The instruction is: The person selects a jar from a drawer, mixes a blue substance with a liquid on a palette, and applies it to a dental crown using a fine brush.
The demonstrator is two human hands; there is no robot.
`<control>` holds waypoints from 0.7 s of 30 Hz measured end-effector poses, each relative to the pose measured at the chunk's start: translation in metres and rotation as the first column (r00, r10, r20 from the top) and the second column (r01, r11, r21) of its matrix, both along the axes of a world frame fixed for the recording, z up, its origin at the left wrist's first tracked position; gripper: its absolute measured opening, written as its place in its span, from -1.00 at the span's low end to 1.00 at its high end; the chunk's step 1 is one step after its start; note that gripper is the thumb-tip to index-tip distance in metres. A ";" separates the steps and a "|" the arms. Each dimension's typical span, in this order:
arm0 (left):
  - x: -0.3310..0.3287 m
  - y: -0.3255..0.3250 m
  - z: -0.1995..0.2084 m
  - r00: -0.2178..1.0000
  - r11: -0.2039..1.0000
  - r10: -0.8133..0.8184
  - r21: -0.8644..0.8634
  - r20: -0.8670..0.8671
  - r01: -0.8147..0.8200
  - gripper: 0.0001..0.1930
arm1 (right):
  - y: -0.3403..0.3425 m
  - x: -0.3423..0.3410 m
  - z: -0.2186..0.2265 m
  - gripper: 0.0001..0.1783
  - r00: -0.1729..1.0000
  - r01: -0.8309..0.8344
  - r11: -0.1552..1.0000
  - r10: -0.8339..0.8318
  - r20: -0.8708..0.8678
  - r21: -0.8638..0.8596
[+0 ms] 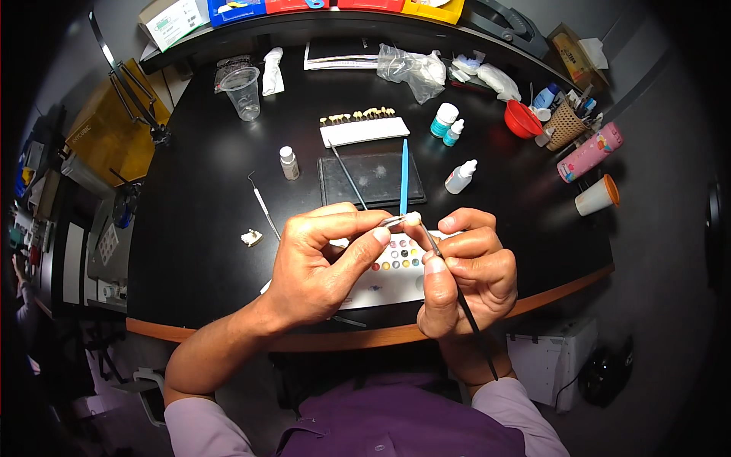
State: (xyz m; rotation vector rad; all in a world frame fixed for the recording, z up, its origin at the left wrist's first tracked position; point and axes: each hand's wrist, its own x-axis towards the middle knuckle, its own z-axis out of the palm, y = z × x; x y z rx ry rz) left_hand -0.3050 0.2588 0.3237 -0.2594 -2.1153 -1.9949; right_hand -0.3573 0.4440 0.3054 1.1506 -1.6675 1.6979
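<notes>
My left hand (324, 255) is closed, pinching slim metal tweezers (394, 222) between thumb and forefinger. At their tip sits a small whitish dental crown (413, 218). My right hand (476, 278) grips a thin dark brush (467, 311) like a pen, its tip touching or very close to the crown. Below both hands lies a white palette sheet (381, 293) with rows of coloured paint dots, partly covered by them. Left of my left hand are a small tooth model piece (250, 238) and a metal dental probe (262, 201).
Beyond the hands lie a black tile (371, 177), a blue stick (404, 171), another brush (346, 174) and a white holder (365, 133) with several tooth pieces. Small bottles (460, 177) stand around it. A clear cup (242, 93), red bowl (522, 120) and pink bottle (590, 152) are farther out.
</notes>
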 end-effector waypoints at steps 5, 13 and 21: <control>0.000 0.000 0.000 1.000 1.000 0.004 0.003 0.000 -0.004 -0.74 | -0.001 0.000 0.000 -0.71 1.000 -0.006 1.000 0.007 -0.008 0.008; -0.001 0.000 -0.006 0.999 1.000 0.000 0.016 -0.033 0.000 -0.74 | 0.000 -0.001 0.000 -0.71 1.000 -0.019 0.999 0.019 0.000 -0.026; -0.001 -0.001 -0.007 1.000 1.000 0.000 0.019 -0.021 0.000 -0.74 | 0.001 -0.001 -0.001 -0.71 1.000 0.008 1.000 -0.007 -0.014 0.025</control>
